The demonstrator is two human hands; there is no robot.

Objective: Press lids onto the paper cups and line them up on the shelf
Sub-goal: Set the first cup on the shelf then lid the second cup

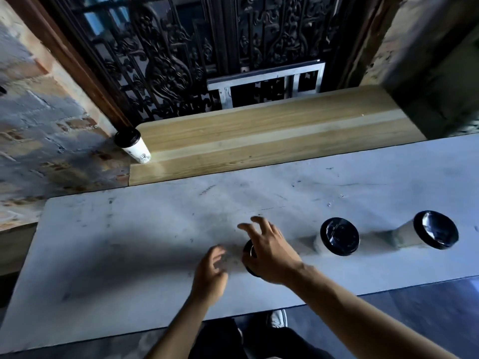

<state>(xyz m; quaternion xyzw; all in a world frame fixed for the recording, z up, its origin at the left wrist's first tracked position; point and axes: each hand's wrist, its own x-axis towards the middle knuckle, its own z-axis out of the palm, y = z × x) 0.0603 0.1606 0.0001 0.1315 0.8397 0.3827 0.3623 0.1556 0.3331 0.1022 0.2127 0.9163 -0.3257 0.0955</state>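
Right hand (269,251) spread over a black lid (250,257), fingers (255,228) splayed and lifted, palm covering most of the lid; cannot tell whether pressing or merely hovering. Cup beneath mostly hidden. Left hand (211,273) just beside, on the lid's left, fingers loosely curled and open, blurred, holding nothing. To the right of the grip, two lidded paper cups on the grey counter (129,242): nearer cup (337,239) close by, farther cup (427,233) beyond it. Well away, up and to the left, a fourth lidded cup (133,146) upright at the left end of the wooden shelf (272,130), below a dark ornate grille (168,55).
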